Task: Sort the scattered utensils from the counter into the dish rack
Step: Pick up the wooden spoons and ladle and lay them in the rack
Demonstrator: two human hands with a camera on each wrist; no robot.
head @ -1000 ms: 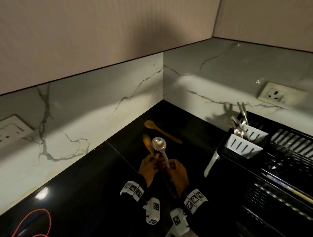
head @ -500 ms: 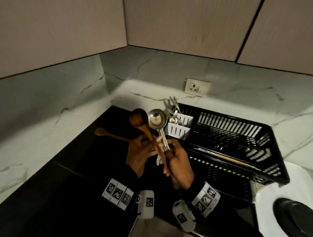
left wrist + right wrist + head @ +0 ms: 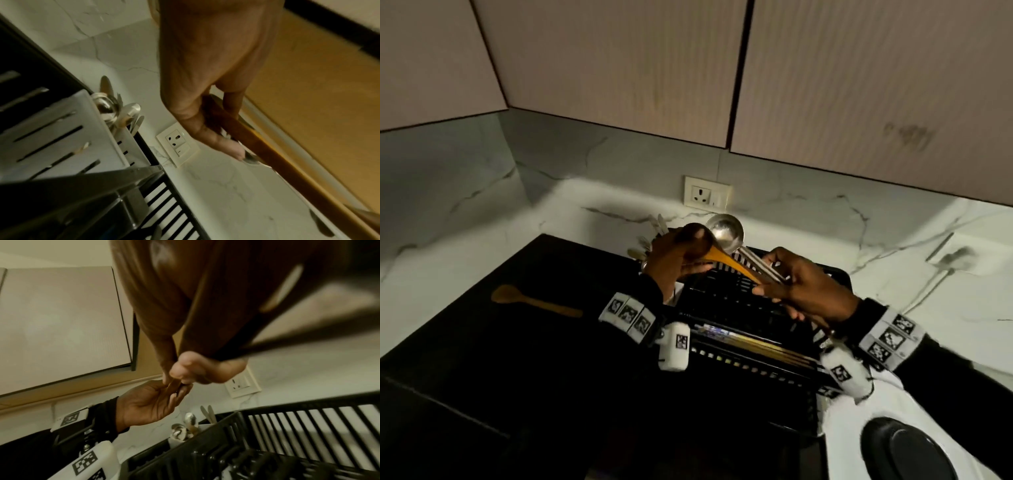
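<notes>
White caddy (image 3: 61, 129) at the black dish rack (image 3: 739, 298) corner is stocked with upright metal cutlery (image 3: 115, 108). Wooden spoon (image 3: 726, 260) and steel ladle (image 3: 726, 233) are held over the rack: handles gripped by right hand (image 3: 808, 291), wooden bowl pinched by left hand (image 3: 671, 260). One wooden spoon on the counter (image 3: 534, 301) is left. Rack's near side is lost in shadow.

The left hand (image 3: 674, 262) covers most of the wooden spoon's bowl (image 3: 690, 236), and the right hand (image 3: 804, 291) hides the handle ends of that spoon and of the steel ladle (image 3: 726, 233). The near end of the dish rack (image 3: 774, 380) sinks into darkness, its contents unreadable. At the near right, a black round object (image 3: 907, 452) is cut off by the picture's edge. In the right wrist view the palm (image 3: 205, 288) is blurred, and the cutlery in the white holder (image 3: 185, 433) is too small to sort.
</notes>
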